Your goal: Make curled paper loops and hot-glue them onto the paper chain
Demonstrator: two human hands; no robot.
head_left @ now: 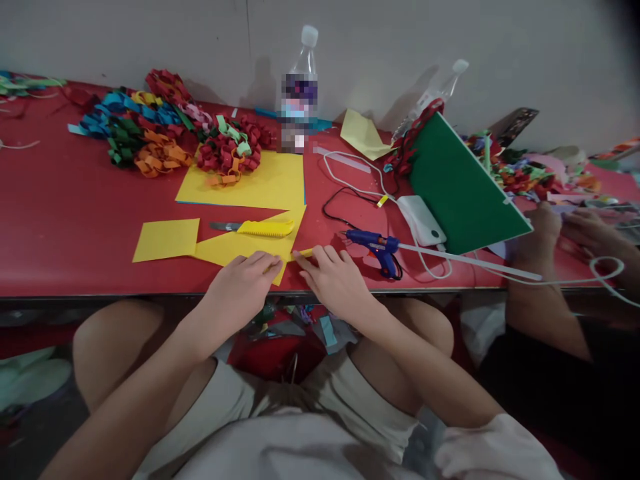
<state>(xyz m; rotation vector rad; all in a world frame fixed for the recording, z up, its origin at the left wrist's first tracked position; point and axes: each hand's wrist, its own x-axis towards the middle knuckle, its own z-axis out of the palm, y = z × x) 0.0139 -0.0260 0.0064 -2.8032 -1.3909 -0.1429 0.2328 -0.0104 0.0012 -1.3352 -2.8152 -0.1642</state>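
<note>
My left hand (245, 280) and my right hand (337, 280) meet low over the table's front edge, fingers closed. A narrow yellow paper strip (303, 254) shows at my right fingertips, and my left fingertips pinch yellow paper too. Whether it is the same strip I cannot tell. Under my left fingers lies a pointed piece of yellow paper (215, 250). On it rests a yellow utility knife (267, 229), blade out to the left. A small yellow paper rectangle (167, 240) lies left of it. Right of my hands sits a blue glue gun (373, 245) with a long glue stick in its back.
Paper chains (145, 133) lie partly on a yellow sheet (277, 180). A bottle (305, 67) stands behind. A green board (455, 187) leans near a white power bank (421, 220) and cables. At right, another person's hands (545, 227) are over the red table (75, 220).
</note>
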